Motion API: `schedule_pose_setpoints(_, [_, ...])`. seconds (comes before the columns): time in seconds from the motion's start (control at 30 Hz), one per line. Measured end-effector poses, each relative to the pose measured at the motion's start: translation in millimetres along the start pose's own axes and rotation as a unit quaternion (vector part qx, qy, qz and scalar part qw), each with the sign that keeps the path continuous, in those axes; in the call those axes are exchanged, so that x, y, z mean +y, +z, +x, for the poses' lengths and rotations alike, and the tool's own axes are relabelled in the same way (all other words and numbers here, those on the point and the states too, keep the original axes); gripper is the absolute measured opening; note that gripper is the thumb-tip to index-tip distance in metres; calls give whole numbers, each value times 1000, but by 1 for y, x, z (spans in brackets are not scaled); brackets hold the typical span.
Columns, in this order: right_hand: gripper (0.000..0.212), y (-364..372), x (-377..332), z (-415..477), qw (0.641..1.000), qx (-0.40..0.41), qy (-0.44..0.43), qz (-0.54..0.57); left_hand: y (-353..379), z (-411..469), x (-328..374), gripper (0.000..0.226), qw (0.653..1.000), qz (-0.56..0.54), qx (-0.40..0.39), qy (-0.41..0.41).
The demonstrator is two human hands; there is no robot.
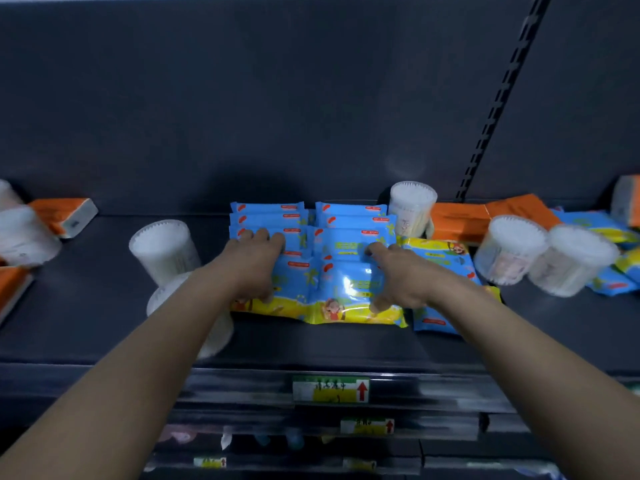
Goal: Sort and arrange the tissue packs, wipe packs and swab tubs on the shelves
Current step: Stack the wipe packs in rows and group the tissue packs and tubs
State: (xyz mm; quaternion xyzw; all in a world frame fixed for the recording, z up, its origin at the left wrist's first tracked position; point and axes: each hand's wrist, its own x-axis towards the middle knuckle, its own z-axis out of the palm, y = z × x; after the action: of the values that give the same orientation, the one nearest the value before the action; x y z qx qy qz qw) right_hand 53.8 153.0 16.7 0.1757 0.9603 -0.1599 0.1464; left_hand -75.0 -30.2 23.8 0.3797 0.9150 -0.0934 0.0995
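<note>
Two price labels [330,388] with red arrows, on the near lip of the dark shelf [346,344]. One fallen swab tub [211,337] on its side just behind the lip, partly under the left forearm.

Two rows of blue-and-yellow wipe packs [346,299] mid-shelf, overlapped front to back, side by side and touching. Left hand [254,261] palm down on the left row, fingers close together and laid flat, thumb near the front pack's yellow band. Right hand [398,275] palm down on the right row, fingers spread, forefinger reaching forward, thumb pressed on the front pack. One loose wipe pack [440,254] just right of the rows, partly under the right forearm.

One upright swab tub [162,249] left of the rows. Two blurred swab tubs [540,254], touching, at right. One rear swab tub [412,206] behind the right row.

Orange tissue packs [460,220] by the back panel at right; one left tissue pack [65,214] far left. Slotted upright [498,98] on the back panel.
</note>
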Motion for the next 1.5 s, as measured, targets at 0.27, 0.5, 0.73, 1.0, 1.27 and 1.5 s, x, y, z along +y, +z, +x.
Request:
schedule_pose_setpoints(0.27, [96,-4,-20,6,993,-24,67,-95,2,11,-25,95,998,15,-61,-17])
schedule_pose_setpoints(0.5, [85,1,-23,19,987,109,89,-78,4,23,-35,89,999,-36,-5,-13])
schedule_pose_setpoints(0.73, [72,2,-25,34,973,197,75,-90,11,38,-43,84,996,-24,77,-36])
schedule_pose_setpoints(1.0, [76,-1,-30,33,972,154,86,-153,7,25,-47,90,995,-65,21,-73])
schedule_pose_setpoints(1.27, [76,3,-38,30,973,152,92,-150,7,25,-48,83,991,-111,46,-55])
schedule_pose_setpoints(1.5, [81,2,-44,22,975,135,90,-149,10,18,-51,91,993,-103,41,-46])
